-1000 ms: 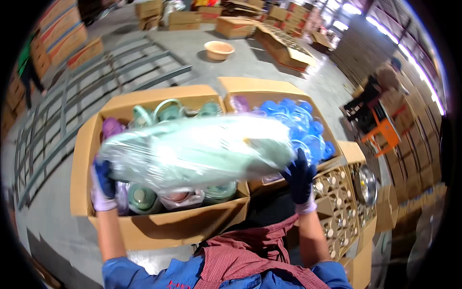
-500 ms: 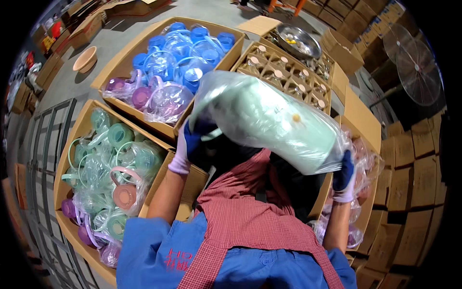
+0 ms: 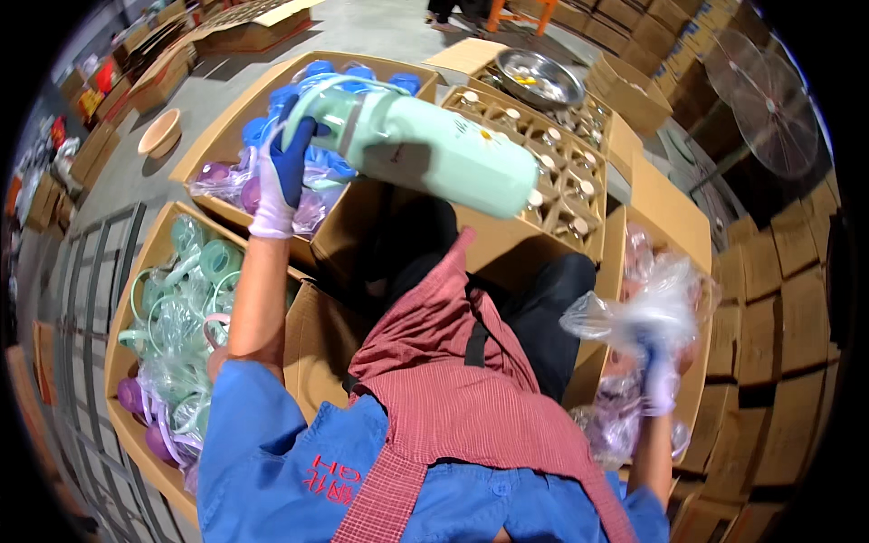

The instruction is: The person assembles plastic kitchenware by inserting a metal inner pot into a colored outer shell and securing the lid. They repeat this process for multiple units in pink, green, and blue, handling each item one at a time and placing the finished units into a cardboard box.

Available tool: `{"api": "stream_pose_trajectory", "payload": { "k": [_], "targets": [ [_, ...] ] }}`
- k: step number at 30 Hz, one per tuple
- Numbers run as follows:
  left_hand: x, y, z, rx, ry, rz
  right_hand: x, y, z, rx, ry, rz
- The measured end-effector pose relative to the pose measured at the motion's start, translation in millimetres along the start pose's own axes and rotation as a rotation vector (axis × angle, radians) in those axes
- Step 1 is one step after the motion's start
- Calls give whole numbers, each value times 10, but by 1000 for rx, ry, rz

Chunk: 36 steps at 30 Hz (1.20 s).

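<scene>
Warehouse: left hand (image 3: 288, 172) around green bottle (image 3: 425, 149)

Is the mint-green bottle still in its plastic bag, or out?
Out: the left hand holds the bare mint-green bottle near its lid, while the right hand grips the crumpled clear bag apart.

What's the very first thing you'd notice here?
The big mint-green flask, lifted in the left hand above the open cardboard boxes. Then the crinkly clear plastic bag bunched in the right hand at the right, and the box of green jugs at the left.
</scene>
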<state>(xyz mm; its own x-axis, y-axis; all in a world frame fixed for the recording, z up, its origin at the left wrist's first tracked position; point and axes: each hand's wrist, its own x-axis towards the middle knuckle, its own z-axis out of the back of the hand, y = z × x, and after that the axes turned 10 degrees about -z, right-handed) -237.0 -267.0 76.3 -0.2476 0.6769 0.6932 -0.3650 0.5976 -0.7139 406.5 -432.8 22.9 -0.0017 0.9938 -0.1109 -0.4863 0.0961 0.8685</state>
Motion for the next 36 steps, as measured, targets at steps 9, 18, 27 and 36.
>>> {"api": "stream_pose_trajectory", "payload": {
  "k": [9, 18, 27, 36],
  "targets": [
    [-108, -891, -492, 202, 2, -409, 2185, 629, -940, 931, -84, -126],
    [-2368, -632, -1012, -890, 536, 1011, 2586, 1796, 75, -1, -125, 87],
    [131, -477, -2394, -472, 610, -26, 2371, 1907, -1209, -283, -308, 481],
    [688, -209, -3252, -459, 994, -82, 3201, 975, -870, 444, 168, 429]
  ]
}}
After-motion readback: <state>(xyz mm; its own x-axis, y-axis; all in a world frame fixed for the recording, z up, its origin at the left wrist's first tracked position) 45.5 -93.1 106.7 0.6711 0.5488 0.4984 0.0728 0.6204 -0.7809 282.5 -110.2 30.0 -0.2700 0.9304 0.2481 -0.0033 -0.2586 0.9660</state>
